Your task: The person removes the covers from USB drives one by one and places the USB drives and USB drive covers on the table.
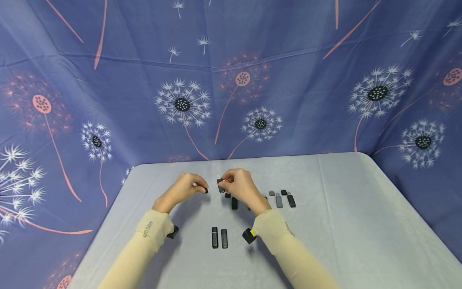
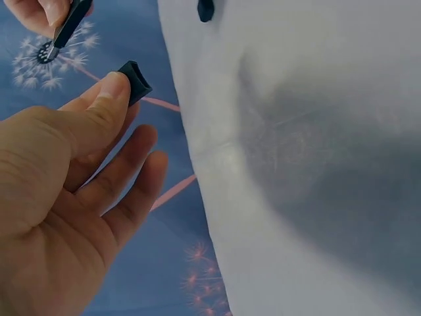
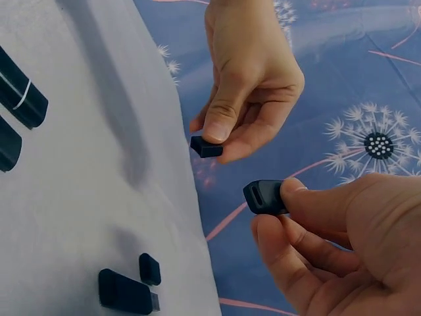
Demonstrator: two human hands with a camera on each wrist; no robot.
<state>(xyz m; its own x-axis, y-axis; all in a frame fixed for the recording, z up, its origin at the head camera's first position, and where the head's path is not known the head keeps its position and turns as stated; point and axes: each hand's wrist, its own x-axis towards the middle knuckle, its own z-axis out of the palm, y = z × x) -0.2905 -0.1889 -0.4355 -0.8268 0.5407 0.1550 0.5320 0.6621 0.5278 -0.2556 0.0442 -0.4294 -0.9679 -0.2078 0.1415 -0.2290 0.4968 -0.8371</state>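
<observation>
Above the far part of the table, my left hand (image 1: 189,185) pinches a small black USB drive cap (image 2: 137,82) between thumb and forefinger, its other fingers loosely bent. The cap's hollow end shows in the left wrist view. Just to the right, my right hand (image 1: 241,184) holds a dark USB flash drive (image 1: 221,186) by thumb and fingertips. Its metal plug is bare and points away from me in the head view. A slot shows at the drive's rear end (image 3: 255,196) in the right wrist view. Cap and drive are apart, a short gap between them.
Below the right hand lie a black uncapped drive (image 1: 234,203) and a cap (image 1: 227,195). Farther right are a grey drive (image 1: 279,201) and a black drive (image 1: 291,200), caps beyond them. Two closed sticks (image 1: 214,237) lie nearer me. The right wrist partly hides another drive.
</observation>
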